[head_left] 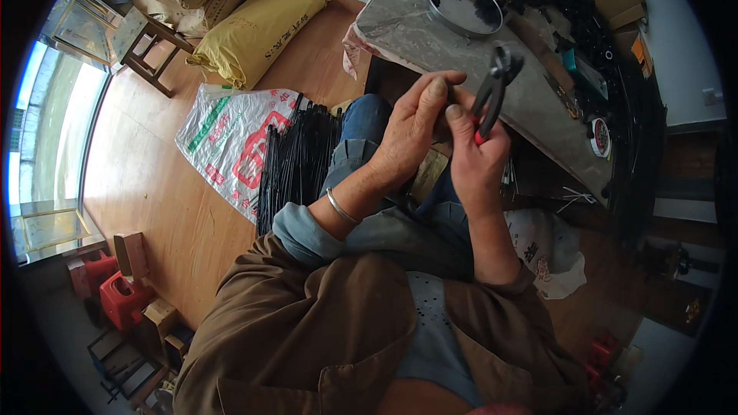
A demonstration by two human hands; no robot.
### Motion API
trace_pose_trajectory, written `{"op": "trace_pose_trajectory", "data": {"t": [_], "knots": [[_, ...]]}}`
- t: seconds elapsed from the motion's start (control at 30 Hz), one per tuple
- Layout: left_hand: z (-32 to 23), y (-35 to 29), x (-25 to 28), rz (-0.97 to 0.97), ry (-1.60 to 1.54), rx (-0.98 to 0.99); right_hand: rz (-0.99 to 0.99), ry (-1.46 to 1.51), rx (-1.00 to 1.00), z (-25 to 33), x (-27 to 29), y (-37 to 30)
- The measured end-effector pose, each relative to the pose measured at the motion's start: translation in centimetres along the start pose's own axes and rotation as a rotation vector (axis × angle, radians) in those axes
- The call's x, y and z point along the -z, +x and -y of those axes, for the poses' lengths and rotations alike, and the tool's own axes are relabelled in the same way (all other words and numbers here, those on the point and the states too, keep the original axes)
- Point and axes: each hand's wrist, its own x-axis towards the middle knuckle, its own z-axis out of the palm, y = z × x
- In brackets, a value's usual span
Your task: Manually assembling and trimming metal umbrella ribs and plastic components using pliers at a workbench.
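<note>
My right hand (pixel 480 155) is closed around a pair of pliers (pixel 492 98) with dark metal jaws and red handles. The jaws point up and away, over the near edge of the table, and look slightly blurred. Close beside it on the left, my left hand (pixel 415 127) is closed, thumb pressed against the curled fingers. Whatever lies between those fingers is hidden. The two hands nearly meet above my knees. A bundle of long thin black rods (pixel 301 155) lies left of my leg, partly on a white printed woven sack (pixel 224 142).
A grey table (pixel 400 23) bears a round metal tray (pixel 465 6) of small black parts, black pieces heaped behind, a teal box (pixel 584 74) and a tape roll (pixel 600 138). A yellow sack (pixel 257 37), wooden stool (pixel 142 42) and red plastic stools (pixel 123 300) stand on the floor.
</note>
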Motion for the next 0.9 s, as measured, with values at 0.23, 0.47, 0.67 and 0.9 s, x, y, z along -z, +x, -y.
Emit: {"op": "trace_pose_trajectory", "data": {"t": [0.23, 0.47, 0.67, 0.9], "knots": [[-1.9, 1.0, 0.0, -0.248, 0.075, 0.159, 0.443, 0.196, -0.312, 2.5, 2.9, 0.1], [-1.6, 1.3, 1.1, -0.213, 0.067, 0.203, 0.845, 0.261, -0.686, 3.2, 7.9, -0.8], [-1.5, 0.9, 0.3, -0.129, 0.233, 0.217, 0.841, 0.320, -0.853, 5.0, 8.3, -0.1], [-0.5, 0.2, -0.8, -0.074, 0.374, 0.149, 0.818, 0.266, -1.091, 6.7, 9.5, -0.4]]}}
